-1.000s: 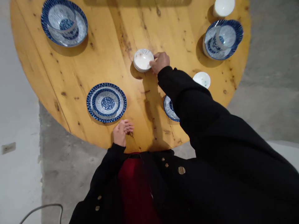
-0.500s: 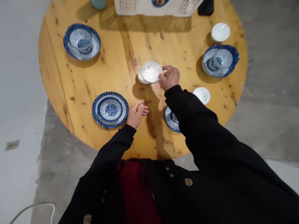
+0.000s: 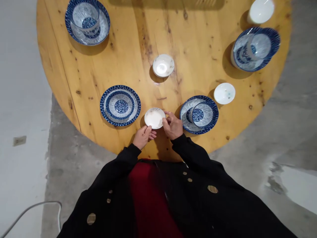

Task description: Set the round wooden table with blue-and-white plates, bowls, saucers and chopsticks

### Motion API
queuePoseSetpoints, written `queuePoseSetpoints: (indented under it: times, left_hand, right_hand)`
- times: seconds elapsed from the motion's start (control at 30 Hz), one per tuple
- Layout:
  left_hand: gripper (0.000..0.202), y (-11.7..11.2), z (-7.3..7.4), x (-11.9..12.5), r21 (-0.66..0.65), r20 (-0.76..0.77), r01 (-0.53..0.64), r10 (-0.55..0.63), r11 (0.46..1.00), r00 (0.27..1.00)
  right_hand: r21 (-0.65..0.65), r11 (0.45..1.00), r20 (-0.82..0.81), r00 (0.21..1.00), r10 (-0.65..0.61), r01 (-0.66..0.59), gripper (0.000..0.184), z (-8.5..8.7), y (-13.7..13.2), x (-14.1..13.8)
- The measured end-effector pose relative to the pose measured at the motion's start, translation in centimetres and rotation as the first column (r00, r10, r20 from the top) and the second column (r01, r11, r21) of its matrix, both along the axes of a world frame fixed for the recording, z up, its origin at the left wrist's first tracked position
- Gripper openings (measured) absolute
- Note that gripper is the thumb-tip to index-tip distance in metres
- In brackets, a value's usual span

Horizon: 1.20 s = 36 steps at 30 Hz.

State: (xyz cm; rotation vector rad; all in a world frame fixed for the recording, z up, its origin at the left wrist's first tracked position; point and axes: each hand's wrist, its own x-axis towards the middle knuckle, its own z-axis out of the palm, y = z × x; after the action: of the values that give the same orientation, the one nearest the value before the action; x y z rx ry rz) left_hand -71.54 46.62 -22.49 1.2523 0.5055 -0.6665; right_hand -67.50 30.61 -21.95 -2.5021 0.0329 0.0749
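A small white bowl [image 3: 155, 118] is held close to the table's near edge, between my two hands. The fingers of my right hand [image 3: 172, 126] pinch its right rim. From the lower left, my left hand [image 3: 143, 136] has its thumb at the near rim, with its other fingers curled below. Another white bowl [image 3: 163, 65] stands farther off in the middle of the table. Left of my hands lie stacked blue-patterned plates [image 3: 120, 105]. To the right, a blue-rimmed dish [image 3: 184, 122] carries a patterned bowl [image 3: 203, 115] that appears tilted.
Blue-patterned bowls [image 3: 105, 24] are nested at the far left. More stacked blue bowls [image 3: 273, 36] stand at the far right, near a white cup or bowl [image 3: 262, 11]. A smaller white bowl [image 3: 224, 93] sits nearer on the right. The round wooden table [image 3: 195, 49] has a curved edge.
My right hand has lifted the upper white bowl off the other one and brought it toward me. My left hand now meets its rim. The view has tipped down, losing the white basket.
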Motion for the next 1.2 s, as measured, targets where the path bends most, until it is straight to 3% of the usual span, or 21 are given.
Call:
queuePoseSetpoints:
  times: [0.4, 0.8, 1.2]
  left_hand:
    - [0.035, 0.5, -1.6, 0.4, 0.167, 0.0, 0.043, -0.043, 0.985, 0.999]
    - [0.036, 0.7, -2.3, 0.0, 0.216, -0.002, 0.074, -0.075, 0.974, 0.997]
    - [0.038, 0.9, -2.2, -0.1, 0.242, -0.002, 0.062, -0.063, 0.968, 0.998]
  right_hand:
    - [0.058, 0.997, -0.02, 0.998, -0.058, 0.059, 0.04, -1.9, 1.1, -0.7]
    - [0.05, 0.998, -0.034, 0.999, -0.041, 0.042, 0.041, -2.1, 0.8, -1.1]
    - [0.06, 0.998, -0.071, 0.997, -0.023, 0.028, 0.042, -2.0, 0.9, -1.1]
